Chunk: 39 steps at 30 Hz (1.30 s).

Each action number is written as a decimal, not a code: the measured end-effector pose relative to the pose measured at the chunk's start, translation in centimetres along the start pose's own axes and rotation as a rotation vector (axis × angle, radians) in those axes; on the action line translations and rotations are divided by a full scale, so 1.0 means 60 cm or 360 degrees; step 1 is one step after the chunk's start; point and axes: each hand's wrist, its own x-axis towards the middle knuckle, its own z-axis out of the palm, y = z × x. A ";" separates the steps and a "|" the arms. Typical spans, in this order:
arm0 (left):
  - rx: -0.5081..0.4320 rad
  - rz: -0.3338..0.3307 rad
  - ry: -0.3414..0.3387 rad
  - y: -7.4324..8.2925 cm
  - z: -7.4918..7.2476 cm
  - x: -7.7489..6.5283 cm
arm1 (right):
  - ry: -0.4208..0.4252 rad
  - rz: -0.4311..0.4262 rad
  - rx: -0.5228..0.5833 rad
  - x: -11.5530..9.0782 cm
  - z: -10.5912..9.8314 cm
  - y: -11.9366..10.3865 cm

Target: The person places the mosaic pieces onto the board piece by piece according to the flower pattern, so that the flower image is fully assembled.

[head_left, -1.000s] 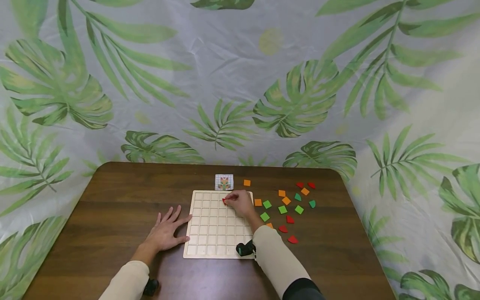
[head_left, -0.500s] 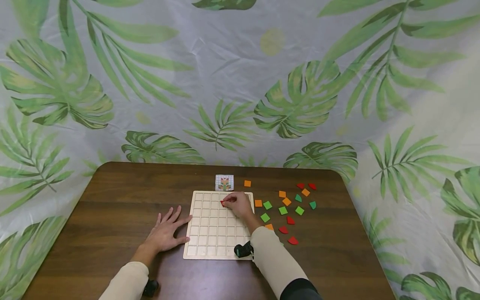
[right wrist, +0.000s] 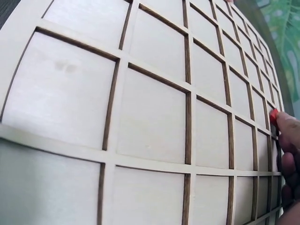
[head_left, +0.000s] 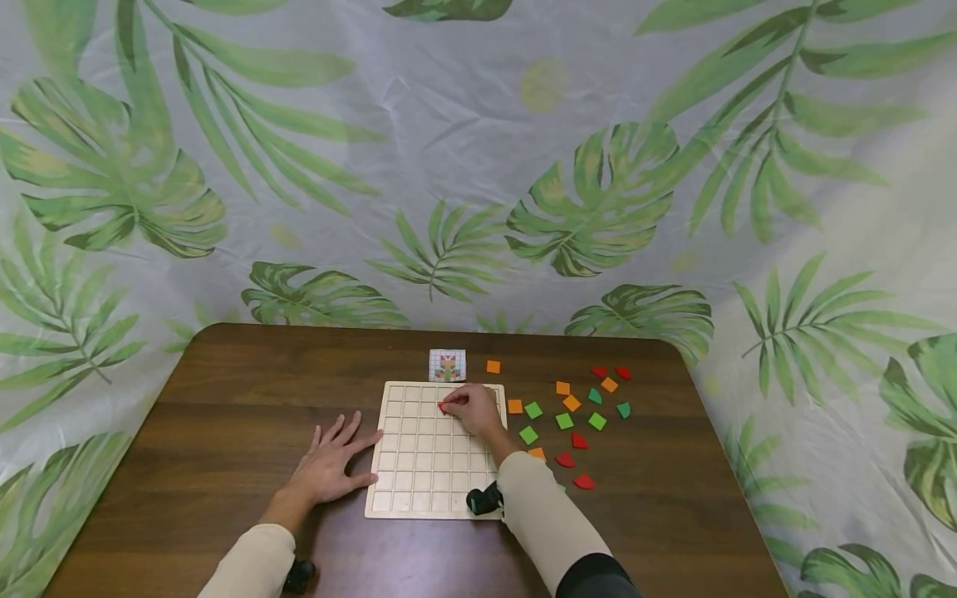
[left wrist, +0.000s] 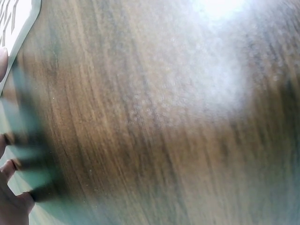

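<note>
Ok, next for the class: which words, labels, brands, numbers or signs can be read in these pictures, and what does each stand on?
None can be read in any view.
Small white rectangular card with a grid and coloured picture: any fine print is too small to read.
Pale wooden grid board: no lettering visible.
Black device at the right wrist: any marking is too small to read.
</note>
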 end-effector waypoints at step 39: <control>0.0012 0.0026 0.0004 -0.006 0.006 0.002 | -0.0017 -0.0053 -0.0066 -0.001 0.002 0.001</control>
